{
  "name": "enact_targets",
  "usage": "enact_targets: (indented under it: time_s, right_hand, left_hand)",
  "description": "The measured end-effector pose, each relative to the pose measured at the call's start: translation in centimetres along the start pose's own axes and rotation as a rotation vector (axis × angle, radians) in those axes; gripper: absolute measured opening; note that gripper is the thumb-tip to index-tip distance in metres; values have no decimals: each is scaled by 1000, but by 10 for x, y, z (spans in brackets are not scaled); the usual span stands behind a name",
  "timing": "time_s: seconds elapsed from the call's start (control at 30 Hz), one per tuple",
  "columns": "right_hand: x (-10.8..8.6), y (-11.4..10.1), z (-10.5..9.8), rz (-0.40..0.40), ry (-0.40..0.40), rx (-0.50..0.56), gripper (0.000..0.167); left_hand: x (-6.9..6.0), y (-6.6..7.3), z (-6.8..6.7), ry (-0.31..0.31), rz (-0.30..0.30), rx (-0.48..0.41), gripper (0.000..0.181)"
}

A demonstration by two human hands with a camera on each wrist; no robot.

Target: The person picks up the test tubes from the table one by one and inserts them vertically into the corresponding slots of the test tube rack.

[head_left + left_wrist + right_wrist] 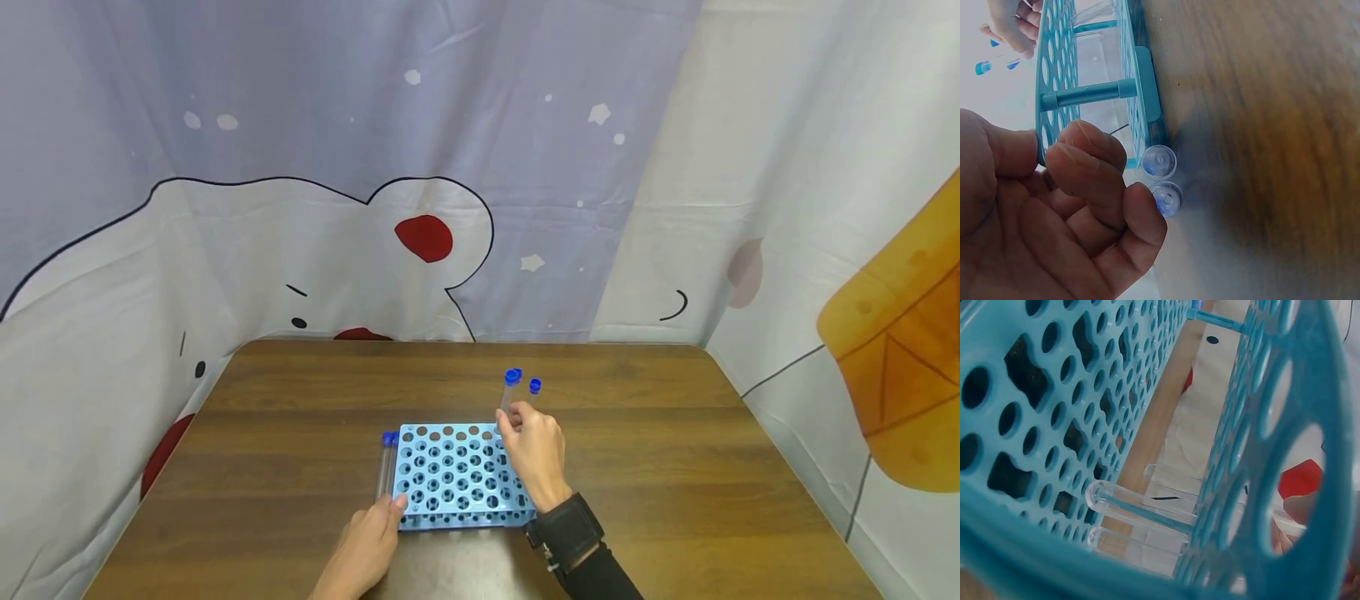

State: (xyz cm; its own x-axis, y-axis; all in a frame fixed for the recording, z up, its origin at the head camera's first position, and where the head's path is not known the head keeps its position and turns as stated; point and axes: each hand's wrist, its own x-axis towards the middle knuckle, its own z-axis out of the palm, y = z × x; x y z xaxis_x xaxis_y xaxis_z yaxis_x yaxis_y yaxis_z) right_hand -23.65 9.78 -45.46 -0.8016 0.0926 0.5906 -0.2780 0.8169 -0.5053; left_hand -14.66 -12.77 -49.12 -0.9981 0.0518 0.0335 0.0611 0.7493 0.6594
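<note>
A light blue test tube rack (450, 471) with rows of round holes stands on the table. My left hand (363, 537) grips its near left corner between thumb and fingers, as the left wrist view also shows. At the far right corner, my right hand (536, 446) pinches a blue-capped test tube (511, 383) near its top. Two more blue caps show close to that hand, one on a test tube (535, 388) just right of it. Clear rounded tube ends (1107, 497) hang below the rack's upper plate in the right wrist view. Fingers partly hide the tubes' upper parts.
Two blue-capped test tubes (386, 462) lie side by side along the rack's left side; their clear round ends (1160, 162) face the left wrist camera. The brown wooden table (675, 467) reaches back to a printed curtain (555, 208).
</note>
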Motion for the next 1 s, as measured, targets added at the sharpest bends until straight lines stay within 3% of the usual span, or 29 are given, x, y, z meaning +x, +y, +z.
enact_targets:
  time_s: [0.4, 1.0]
  right_hand:
    - [-4, 4, 5, 50, -57, -24, 20]
    - [-5, 3, 7, 79, -63, -71, 19]
  left_hand:
    - [0, 0, 0, -9, -4, -12, 37]
    - [0, -1, 1, -12, 1, -18, 38]
